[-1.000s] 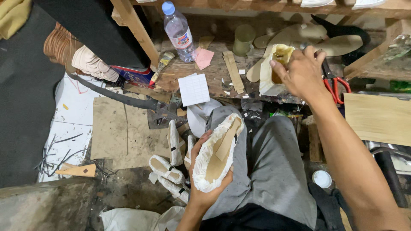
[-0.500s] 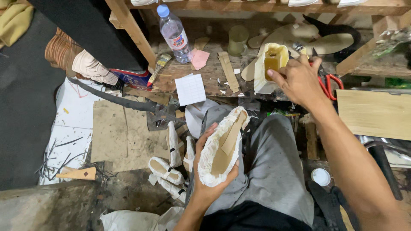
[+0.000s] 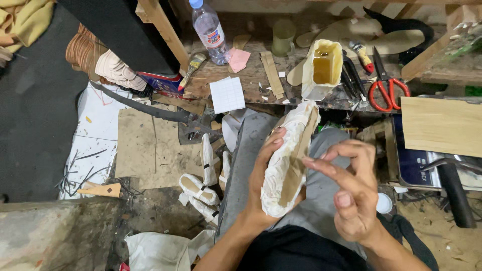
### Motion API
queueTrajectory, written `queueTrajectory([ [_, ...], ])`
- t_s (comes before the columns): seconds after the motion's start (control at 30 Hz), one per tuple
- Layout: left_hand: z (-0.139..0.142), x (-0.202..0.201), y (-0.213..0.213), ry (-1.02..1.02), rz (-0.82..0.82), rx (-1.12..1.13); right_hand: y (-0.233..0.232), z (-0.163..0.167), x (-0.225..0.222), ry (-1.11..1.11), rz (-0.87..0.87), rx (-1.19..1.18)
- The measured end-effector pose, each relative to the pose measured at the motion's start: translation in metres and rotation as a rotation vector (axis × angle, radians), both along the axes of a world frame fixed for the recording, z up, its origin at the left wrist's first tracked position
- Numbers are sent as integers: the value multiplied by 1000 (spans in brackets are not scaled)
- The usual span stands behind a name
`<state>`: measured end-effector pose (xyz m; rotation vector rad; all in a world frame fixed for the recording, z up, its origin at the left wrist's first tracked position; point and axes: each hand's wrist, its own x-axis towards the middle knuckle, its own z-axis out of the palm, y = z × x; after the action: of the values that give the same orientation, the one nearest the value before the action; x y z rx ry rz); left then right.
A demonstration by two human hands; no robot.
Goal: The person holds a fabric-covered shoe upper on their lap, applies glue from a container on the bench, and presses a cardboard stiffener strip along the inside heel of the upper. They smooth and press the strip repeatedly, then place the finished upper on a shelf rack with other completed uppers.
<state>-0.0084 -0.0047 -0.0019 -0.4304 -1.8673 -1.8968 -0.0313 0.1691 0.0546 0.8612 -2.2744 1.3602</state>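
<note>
The left hand point(image 3: 263, 173) gripped a white cloth-wrapped shoe form with tan sole point(image 3: 288, 158); the right hand point(image 3: 351, 193) hovered beside it, fingers loosely spread, holding nothing.

Cluttered wood workbench point(image 3: 251, 80), dusty concrete floor point(image 3: 55, 241) w/ cardboard point(image 3: 135, 143).

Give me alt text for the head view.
The left hand grips a white-wrapped shoe form over the lap, while the right hand hovers beside it, fingers pinched. Behind them, a cluttered workbench holds a glue container, scissors and a water bottle.
</note>
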Motion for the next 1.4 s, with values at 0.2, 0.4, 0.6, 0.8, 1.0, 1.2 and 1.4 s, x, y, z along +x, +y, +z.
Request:
queueTrajectory([
  [0.2,12,14,3,91,-8,-113,0,6,30,-171,87,-47],
  [0.4,23,23,6,109,42,-191,3,14,37,140,-94,168],
  [0.6,25,32,5,98,32,-172,0,23,39,192,-77,217],
  [0.8,25,35,5,85,31,-160,1,22,39,245,-66,240],
  [1.0,27,35,2,83,-21,-137,2,22,38,252,-101,239],
  [1.2,26,32,4,81,-23,-123,2,26,33,234,-84,254],
  [1.4,25,31,4,60,-75,-61,4,22,29,270,-102,249],
])
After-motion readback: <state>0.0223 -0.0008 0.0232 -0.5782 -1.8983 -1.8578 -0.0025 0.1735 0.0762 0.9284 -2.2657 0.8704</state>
